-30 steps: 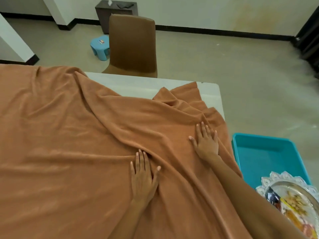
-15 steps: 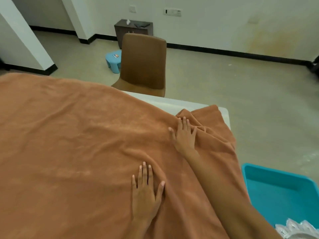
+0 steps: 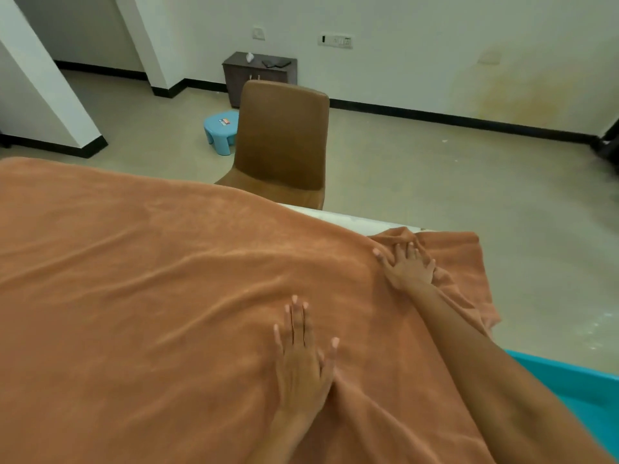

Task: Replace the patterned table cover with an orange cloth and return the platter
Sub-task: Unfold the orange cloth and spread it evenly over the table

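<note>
The orange cloth [image 3: 150, 296] covers almost the whole table, with soft ripples across it. My left hand [image 3: 303, 349] lies flat on the cloth near the middle, fingers straight. My right hand [image 3: 407, 266] presses flat on a bunched fold of the cloth near the table's far right corner, fingers spread. A thin strip of the white table top [image 3: 351, 222] shows at the far edge. The platter is out of view, and no patterned cover is visible.
A brown chair [image 3: 281, 142] stands at the table's far side. A teal tub [image 3: 576, 386] sits on the floor at the right. A small blue stool [image 3: 219, 128] and a dark cabinet [image 3: 259, 73] stand further back by the wall.
My right hand slid away toward the far right corner, pushing the folds with it. The cloth now lies smoother and covers more table. The view tilted up, so the platter left the frame.
</note>
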Demonstrator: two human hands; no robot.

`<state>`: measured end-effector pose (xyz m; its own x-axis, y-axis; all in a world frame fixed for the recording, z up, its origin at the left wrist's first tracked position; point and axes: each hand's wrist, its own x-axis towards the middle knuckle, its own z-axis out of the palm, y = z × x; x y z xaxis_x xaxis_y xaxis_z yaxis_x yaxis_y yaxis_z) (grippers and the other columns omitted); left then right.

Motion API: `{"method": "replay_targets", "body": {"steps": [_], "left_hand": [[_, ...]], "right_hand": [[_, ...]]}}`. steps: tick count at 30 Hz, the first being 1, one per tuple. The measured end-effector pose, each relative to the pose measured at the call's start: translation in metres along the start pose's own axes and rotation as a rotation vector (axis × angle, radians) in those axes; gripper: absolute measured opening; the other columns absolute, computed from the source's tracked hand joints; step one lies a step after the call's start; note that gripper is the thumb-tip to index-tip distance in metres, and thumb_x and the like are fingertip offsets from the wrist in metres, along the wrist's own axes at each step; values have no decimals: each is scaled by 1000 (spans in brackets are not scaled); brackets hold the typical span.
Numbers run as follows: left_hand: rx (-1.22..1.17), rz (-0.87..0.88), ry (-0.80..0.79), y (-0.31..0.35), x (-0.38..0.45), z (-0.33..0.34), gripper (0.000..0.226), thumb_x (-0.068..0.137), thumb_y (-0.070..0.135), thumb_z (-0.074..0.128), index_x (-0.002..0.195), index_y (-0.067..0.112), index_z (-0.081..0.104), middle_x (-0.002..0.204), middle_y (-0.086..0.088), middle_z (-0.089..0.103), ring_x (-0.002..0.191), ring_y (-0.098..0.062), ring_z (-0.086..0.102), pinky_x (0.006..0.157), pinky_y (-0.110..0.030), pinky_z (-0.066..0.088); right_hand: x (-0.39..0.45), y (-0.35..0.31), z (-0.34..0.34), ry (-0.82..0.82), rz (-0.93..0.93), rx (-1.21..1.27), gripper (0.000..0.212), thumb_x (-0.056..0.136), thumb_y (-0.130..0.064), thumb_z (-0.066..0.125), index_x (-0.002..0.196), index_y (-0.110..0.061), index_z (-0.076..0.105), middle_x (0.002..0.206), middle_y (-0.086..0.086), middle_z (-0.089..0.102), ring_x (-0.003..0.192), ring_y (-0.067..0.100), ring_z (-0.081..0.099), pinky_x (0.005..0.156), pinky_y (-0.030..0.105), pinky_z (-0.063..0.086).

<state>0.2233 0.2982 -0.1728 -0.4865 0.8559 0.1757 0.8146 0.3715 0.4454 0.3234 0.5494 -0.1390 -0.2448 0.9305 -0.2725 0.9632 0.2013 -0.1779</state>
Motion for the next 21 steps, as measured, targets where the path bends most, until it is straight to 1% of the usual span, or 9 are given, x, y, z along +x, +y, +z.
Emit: {"method": "replay_targets", "body": {"steps": [2, 5, 8, 9, 12, 14, 17, 19, 21], "left_hand": [[5, 31, -43, 4, 49, 2, 82, 90, 66, 1, 150, 12, 19, 159, -5, 7, 146, -20, 3, 116, -35, -6], [73, 72, -315, 4, 119, 10, 115, 61, 79, -31, 152, 18, 4, 159, -2, -10, 145, -17, -13, 114, -36, -12], [162, 98, -439, 3, 157, 27, 91, 79, 73, -7, 152, 18, 0, 158, -5, -14, 145, -18, -13, 116, -42, -7], [177, 107, -385, 0, 158, 35, 87, 83, 69, -3, 152, 16, 6, 159, -7, -8, 146, -19, -6, 116, -43, -5], [196, 135, -292, -4, 146, 47, 80, 93, 62, 4, 141, 11, 44, 151, -12, 31, 140, -24, 30, 112, -44, 7], [162, 149, -302, -6, 138, 50, 73, 96, 59, 10, 141, 12, 43, 150, -11, 34, 139, -22, 27, 113, -41, 6], [160, 146, -213, -8, 135, 53, 72, 96, 60, 12, 144, 13, 39, 152, -10, 31, 141, -22, 26, 113, -40, 6], [166, 154, -194, -8, 135, 54, 73, 95, 61, 12, 145, 14, 36, 153, -9, 29, 142, -21, 24, 113, -40, 7], [151, 151, -179, -8, 134, 56, 73, 96, 62, 12, 145, 14, 36, 154, -8, 28, 142, -19, 20, 113, -40, 8]], "right_hand": [[3, 2, 0, -4, 15, -7, 85, 86, -75, 12, 151, -21, 17, 159, 9, 6, 146, 23, 6, 113, 55, -1], [19, 5, -10, -23, 60, -3, 83, 85, -75, 11, 150, -24, 20, 159, 7, 7, 146, 25, 9, 114, 54, 4], [38, 9, -20, -18, 100, -29, 85, 83, -79, 9, 150, -27, 21, 159, 5, 8, 145, 27, 11, 114, 52, 10], [43, 9, -22, -21, 124, -34, 87, 81, -80, 8, 150, -28, 22, 159, 5, 9, 144, 28, 11, 113, 52, 11], [58, 7, -28, -3, 228, 10, 92, 80, -81, 6, 147, -24, 28, 158, 9, 15, 143, 32, 15, 111, 51, 12], [63, -3, -27, 109, 226, 9, 85, 86, -74, 13, 139, -16, 44, 151, 16, 30, 138, 34, 25, 109, 49, 17], [63, -21, -16, 242, 21, -51, 61, 96, -56, 23, 121, -16, 62, 131, 14, 52, 122, 32, 44, 102, 44, 27], [51, -29, -14, 250, -36, -12, 62, 98, -53, 22, 111, -13, 67, 119, 12, 60, 110, 31, 54, 97, 41, 32], [32, -38, -11, 311, -86, 7, 69, 97, -54, 18, 89, -9, 71, 96, 12, 69, 89, 30, 63, 84, 37, 41]]}}
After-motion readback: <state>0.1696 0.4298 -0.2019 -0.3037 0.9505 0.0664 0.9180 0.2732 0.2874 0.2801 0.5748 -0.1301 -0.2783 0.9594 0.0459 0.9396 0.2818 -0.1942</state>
